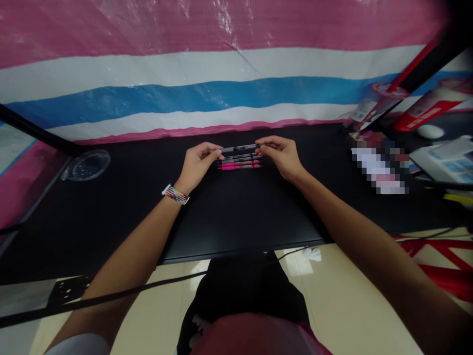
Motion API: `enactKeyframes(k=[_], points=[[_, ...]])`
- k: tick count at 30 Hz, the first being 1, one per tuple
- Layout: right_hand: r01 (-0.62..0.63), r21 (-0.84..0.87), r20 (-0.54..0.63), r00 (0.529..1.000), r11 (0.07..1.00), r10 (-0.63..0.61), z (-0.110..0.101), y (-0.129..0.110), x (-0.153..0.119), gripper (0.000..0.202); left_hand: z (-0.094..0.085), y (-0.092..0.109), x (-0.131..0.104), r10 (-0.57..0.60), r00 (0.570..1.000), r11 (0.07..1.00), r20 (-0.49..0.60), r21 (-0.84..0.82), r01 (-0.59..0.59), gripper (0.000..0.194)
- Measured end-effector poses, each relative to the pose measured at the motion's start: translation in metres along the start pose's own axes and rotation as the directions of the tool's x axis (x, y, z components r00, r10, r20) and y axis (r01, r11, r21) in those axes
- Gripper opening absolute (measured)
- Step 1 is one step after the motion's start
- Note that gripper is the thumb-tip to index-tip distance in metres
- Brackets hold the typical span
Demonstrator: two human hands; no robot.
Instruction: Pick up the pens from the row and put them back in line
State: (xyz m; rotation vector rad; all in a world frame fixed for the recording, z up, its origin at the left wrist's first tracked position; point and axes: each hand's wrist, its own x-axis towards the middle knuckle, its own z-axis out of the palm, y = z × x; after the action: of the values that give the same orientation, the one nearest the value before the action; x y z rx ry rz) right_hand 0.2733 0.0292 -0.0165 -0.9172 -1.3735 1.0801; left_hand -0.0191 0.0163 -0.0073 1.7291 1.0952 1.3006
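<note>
A dark grey pen (244,147) lies crosswise between my hands, its two ends pinched. My left hand (200,161) has thumb and fingertips on the pen's left end. On the right end, the thumb and fingers of my right hand (281,155) are closed. Just below this pen, on the black table (236,212), several more pens lie side by side, with a pink pen (240,166) nearest to me. My fingertips are close to the ends of these pens.
A clear plastic lid (88,165) lies at the table's left. To the right stand a transparent container (373,106) and a red and white container (430,106), near a white rounded object (430,131). A striped sheet (207,96) hangs behind the table.
</note>
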Motion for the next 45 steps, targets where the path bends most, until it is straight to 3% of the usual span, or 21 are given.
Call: enactKeyframes(k=[7,10,15,20,24,29,32,35,42,45], points=[[-0.021,0.041,0.005,1.0,0.999,0.021,0.004,0.0,-0.003,0.027,0.001,0.006,-0.002,0.085,0.996,0.975,0.0,0.205,-0.083,0.057],[-0.05,0.079,-0.009,0.999,0.996,0.051,0.004,0.0,-0.003,0.028,0.003,0.004,-0.001,0.121,0.993,0.983,0.001,0.142,-0.12,0.036],[-0.101,0.121,0.002,0.995,0.988,0.101,0.007,-0.002,-0.004,0.032,0.005,0.002,0.0,0.064,0.998,0.998,0.026,0.021,-0.065,0.033],[-0.111,0.151,0.01,0.994,0.982,0.11,0.011,-0.001,-0.006,0.033,0.005,-0.001,0.0,0.151,0.989,0.988,-0.007,0.041,-0.15,0.061],[-0.103,0.142,0.022,0.995,0.984,0.101,0.011,0.001,-0.006,0.03,0.004,0.001,-0.001,0.048,0.998,0.998,0.038,0.03,-0.05,0.035],[-0.086,0.141,-0.001,0.996,0.986,0.086,0.01,0.003,-0.004,0.024,0.005,0.007,-0.002,0.135,0.991,0.986,0.001,0.101,-0.134,0.047],[-0.073,0.152,-0.009,0.997,0.986,0.076,0.01,0.002,-0.004,0.022,0.006,0.01,-0.002,0.072,0.997,0.989,-0.003,0.127,-0.071,0.028],[-0.075,0.14,-0.007,0.997,0.987,0.077,0.012,0.001,-0.005,0.021,0.007,0.01,-0.004,0.022,1.0,0.989,0.0,0.146,-0.022,0.023],[-0.099,0.177,-0.025,0.994,0.979,0.105,0.013,-0.004,-0.007,0.009,0.01,0.016,-0.008,0.126,0.991,0.966,-0.042,0.231,-0.113,0.014],[-0.149,0.251,0.009,0.988,0.956,0.152,0.014,-0.011,-0.008,0.011,0.011,0.017,-0.008,0.104,0.993,0.977,-0.052,0.191,-0.092,0.018]])
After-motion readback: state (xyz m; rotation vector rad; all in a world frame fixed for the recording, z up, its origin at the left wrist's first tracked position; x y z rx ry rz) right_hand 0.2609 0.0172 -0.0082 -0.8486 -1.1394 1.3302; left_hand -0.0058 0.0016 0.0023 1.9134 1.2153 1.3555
